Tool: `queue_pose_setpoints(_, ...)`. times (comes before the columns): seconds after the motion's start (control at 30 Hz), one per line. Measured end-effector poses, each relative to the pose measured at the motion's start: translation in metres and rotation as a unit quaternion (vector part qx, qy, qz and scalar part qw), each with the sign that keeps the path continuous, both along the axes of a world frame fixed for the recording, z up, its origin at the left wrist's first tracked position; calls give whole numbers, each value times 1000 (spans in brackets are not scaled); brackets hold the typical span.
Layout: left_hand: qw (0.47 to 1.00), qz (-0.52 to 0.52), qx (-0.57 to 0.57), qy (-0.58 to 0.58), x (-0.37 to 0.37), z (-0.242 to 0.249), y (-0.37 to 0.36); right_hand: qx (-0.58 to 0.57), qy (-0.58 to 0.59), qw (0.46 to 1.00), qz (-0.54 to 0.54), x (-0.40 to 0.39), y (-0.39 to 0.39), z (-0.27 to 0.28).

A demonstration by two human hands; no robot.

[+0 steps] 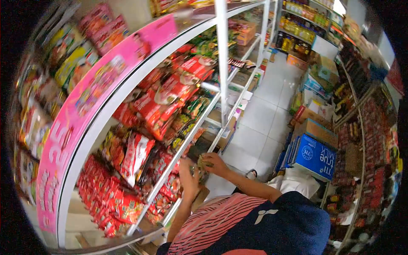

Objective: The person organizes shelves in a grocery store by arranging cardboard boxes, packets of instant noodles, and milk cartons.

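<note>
My right hand [216, 165] has its fingers closed on a small greenish-yellow item [205, 162], which is too blurred to name. Close beside it on the left, my left hand [189, 177] is raised with its fingers curled in toward the same spot. A bit of green shows at its fingers, but what they hold is not clear. Both hands are in front of the white metal edge of a display case [180, 159]. Inside the case, red snack packets [114, 208] and a red-and-white bag [137, 155] lie just left of my hands.
A pink banner [102, 91] runs along the case's curved top edge. White upright posts [222, 55] stand ahead. On the right, a blue milk carton box [313, 156] and cardboard boxes [316, 132] line the tiled aisle [263, 110]. Bottle shelves [297, 32] stand at the far end.
</note>
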State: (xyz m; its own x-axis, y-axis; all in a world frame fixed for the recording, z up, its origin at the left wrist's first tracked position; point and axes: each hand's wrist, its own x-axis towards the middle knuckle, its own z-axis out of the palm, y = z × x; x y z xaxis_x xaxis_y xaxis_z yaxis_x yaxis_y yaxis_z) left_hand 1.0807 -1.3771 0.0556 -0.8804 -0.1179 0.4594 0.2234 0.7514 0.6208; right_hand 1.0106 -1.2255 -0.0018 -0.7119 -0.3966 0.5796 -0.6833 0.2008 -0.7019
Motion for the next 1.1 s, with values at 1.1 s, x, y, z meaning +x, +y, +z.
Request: queue_pose_setpoints(1.1,512,-375,383,-672,-384,-82,574,-237,-259,767,-537,-171,503,-34)
